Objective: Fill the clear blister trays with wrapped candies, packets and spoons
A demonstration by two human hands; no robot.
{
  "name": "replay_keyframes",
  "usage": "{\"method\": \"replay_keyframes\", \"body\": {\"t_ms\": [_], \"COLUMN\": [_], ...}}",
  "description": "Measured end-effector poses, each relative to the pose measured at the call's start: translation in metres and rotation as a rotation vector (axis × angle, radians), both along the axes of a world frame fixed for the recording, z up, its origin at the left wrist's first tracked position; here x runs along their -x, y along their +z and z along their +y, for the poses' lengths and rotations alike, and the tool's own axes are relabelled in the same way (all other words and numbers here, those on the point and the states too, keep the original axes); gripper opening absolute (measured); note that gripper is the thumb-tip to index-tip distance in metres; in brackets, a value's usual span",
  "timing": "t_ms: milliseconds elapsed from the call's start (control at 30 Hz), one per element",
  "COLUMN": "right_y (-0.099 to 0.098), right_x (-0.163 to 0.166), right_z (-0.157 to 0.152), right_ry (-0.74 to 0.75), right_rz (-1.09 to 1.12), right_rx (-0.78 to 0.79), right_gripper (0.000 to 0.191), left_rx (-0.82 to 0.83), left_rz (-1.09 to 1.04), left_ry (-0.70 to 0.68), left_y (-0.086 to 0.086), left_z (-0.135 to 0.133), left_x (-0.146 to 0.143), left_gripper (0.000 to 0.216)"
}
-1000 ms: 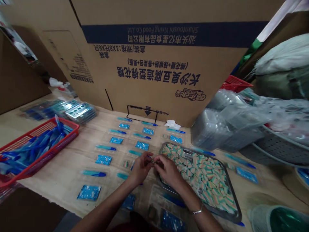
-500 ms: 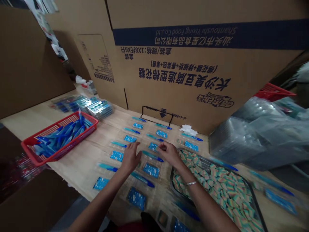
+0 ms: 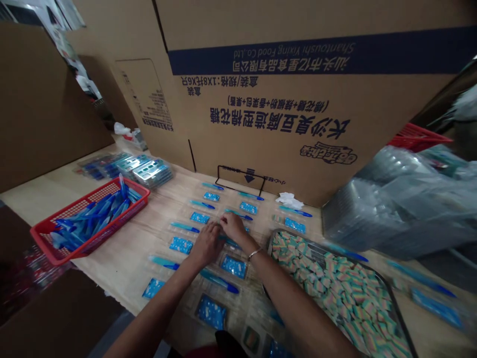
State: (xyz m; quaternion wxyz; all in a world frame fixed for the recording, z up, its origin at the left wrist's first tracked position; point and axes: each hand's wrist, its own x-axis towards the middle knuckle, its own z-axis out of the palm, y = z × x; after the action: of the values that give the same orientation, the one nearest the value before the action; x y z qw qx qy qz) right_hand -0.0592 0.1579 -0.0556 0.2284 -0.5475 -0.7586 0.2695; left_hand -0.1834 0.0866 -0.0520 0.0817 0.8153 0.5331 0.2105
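Note:
My left hand [image 3: 206, 243] and my right hand [image 3: 233, 227] meet above a clear plastic insert on the wooden table [image 3: 112, 263]. Their fingertips nearly touch, and whatever lies between them is hidden. A blue plastic spoon [image 3: 219, 281] lies just below my left hand, next to a blue foil sachet [image 3: 234, 266]. More spoons and sachets sit in rows on the table. To my right stands a metal tray [image 3: 393, 308] heaped with striped pastel marshmallow cubes [image 3: 335, 293]. A thin bracelet [image 3: 255, 254] circles my right wrist.
A red basket [image 3: 89, 223] of loose blue spoons stands at the left. Behind it lie stacks of packed plastic trays [image 3: 151, 174]. A printed cardboard carton [image 3: 261, 124] walls the back, and a bagged stack of clear trays [image 3: 387, 199] bulks at the right.
My hands have come together from slightly apart, and both now sit further left of the marshmallow tray than a second ago. The view has swung, moving the basket and tray within the picture.

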Motion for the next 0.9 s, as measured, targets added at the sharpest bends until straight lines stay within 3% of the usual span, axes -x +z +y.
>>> {"method": "replay_keyframes", "body": {"t_ms": [300,467,567,667,800,900], "right_y": [0.01,0.028,0.044,0.052,0.047,0.039], "right_x": [0.005,0.0,-0.034,-0.097,-0.173,-0.198], "right_z": [-0.005,-0.006,-0.016,-0.039,-0.074,-0.09], "right_ry": [-0.019,-0.048,-0.073,-0.169,-0.285,-0.304], "right_rz": [-0.143,-0.148,-0.123,-0.12,-0.135,-0.091], "right_rx": [0.013,-0.004,-0.046,-0.079,-0.075,-0.092], "right_gripper": [0.02,0.013,0.012,0.019,0.022,0.017], "left_rx": [0.018,0.058,0.068,0.066,0.044,0.019], "left_rz": [0.014,0.136,0.318,0.386,0.357,0.309], "left_ry": [-0.018,-0.039,-0.011,-0.014,-0.023,0.008], "left_y": [0.009,0.02,0.025,0.027,0.024,0.024], "left_z": [0.01,0.017,0.018,0.017,0.018,0.018], "left_x": [0.0,-0.001,-0.004,-0.008,-0.008,-0.007], "left_gripper": [0.037,0.037,0.035,0.036,0.035,0.033]}}
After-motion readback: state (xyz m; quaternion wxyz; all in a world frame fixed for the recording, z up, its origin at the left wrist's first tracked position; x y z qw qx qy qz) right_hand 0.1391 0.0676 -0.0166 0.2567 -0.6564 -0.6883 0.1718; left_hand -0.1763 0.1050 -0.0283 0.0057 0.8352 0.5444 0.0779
